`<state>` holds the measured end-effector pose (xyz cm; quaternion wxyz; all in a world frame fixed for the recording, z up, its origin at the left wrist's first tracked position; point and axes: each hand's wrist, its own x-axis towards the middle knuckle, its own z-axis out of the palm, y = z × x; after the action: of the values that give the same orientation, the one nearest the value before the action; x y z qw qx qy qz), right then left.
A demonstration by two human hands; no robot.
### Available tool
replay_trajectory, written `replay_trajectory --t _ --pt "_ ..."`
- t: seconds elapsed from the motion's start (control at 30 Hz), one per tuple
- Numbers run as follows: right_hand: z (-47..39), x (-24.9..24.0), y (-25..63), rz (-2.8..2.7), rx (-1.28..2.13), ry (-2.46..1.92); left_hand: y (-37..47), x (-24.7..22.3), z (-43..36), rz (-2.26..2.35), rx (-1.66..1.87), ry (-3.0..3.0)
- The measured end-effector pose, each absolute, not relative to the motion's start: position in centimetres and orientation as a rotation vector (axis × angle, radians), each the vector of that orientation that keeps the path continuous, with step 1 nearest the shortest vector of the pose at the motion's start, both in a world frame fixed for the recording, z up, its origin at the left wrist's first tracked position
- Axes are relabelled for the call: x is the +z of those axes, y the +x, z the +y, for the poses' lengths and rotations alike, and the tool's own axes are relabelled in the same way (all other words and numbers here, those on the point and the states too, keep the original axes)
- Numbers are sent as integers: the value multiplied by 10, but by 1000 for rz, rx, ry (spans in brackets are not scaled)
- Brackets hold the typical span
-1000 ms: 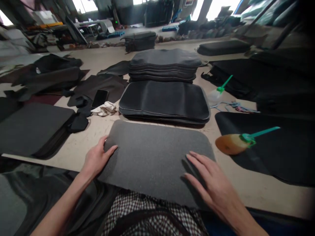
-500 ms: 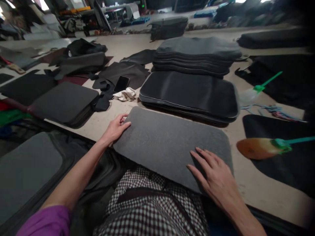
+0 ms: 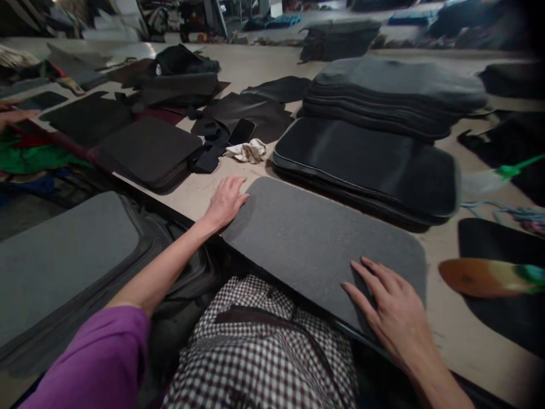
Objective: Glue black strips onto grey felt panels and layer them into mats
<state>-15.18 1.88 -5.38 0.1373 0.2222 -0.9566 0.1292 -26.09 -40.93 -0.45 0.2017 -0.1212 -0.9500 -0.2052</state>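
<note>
A grey rectangular panel with rounded corners (image 3: 306, 233) lies flat along the table's front edge, before my body. My left hand (image 3: 226, 200) is at its left end, thumb against the edge and fingers stretched forward beside the corner. On the panel's right part rests my right hand (image 3: 392, 307), palm down with its fingers spread. Just behind the panel is a pile of black panels with pale piped edges (image 3: 361, 162). To the right, a bottle of amber liquid with a green cap (image 3: 479, 278) lies over a dark sheet (image 3: 506, 318).
Taller stacked grey pieces (image 3: 395, 85) stand farther back. Left of centre are a crumpled white cloth (image 3: 247, 151), a phone (image 3: 242, 131) and a dark panel stack (image 3: 149, 150). Low at left sits another grey stack (image 3: 72, 250). Another person's hand (image 3: 17, 113) shows at the far left.
The view has turned left, so the table's contents sit farther right. Both hands stay at the grey panel; the left one lies flatter along its left edge. Another person's hand has come into view.
</note>
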Motion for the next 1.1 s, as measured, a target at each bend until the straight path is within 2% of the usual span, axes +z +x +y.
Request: replay_trajectory --t 0.13,0.33,0.57,0.7,1.1 --pt "22 -53 -160 -2763 380 688 -250 2 -416 -2671 -632 -471" --pt "21 -53 -175 -2730 368 744 -240 10 -425 -2704 -720 -348" --pt "24 -57 -178 -2716 368 775 -205 4 -326 -2822 -465 -1064" --pt "23 -59 -179 -2705 395 763 -202 -10 -287 -2791 -329 -1185" --pt "13 -39 -165 -2805 536 530 -228 -22 -344 -2921 -19 -995"
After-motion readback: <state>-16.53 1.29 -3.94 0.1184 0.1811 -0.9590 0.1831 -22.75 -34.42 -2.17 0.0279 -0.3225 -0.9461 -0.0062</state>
